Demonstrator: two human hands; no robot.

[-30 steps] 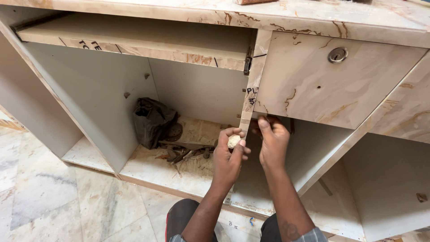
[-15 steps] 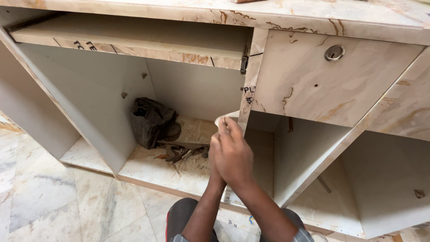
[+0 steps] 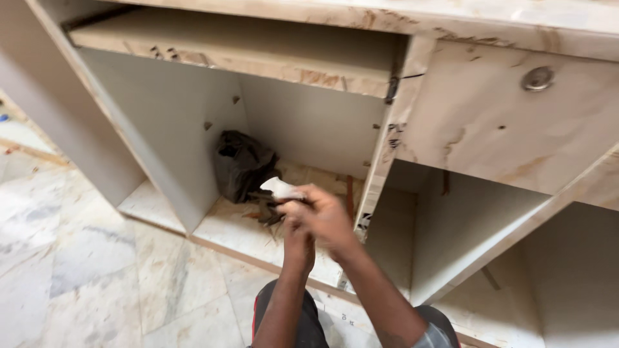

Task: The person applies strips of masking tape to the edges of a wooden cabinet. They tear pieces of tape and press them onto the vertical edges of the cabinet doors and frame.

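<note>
My right hand (image 3: 325, 218) crosses over my left hand (image 3: 298, 246) in front of an open marble-pattern cabinet (image 3: 477, 122). A small white crumpled piece (image 3: 281, 189) sticks out to the left from the fingertips of my right hand, which pinch it. Most of my left hand is hidden under the right, so its fingers and grip do not show. Both hands hover just left of the cabinet's vertical divider (image 3: 380, 174), above the bottom shelf (image 3: 238, 229).
A dark crumpled bag (image 3: 242, 164) lies at the back of the open compartment, with small dark scraps (image 3: 267, 214) beside it. A drawer front with a round metal lock (image 3: 538, 78) is upper right. A marble floor (image 3: 84, 258) spreads to the left.
My hands, side by side a second ago with a small pale thing in the left, have come together, right over left. They moved left of the divider as the view shifted.
</note>
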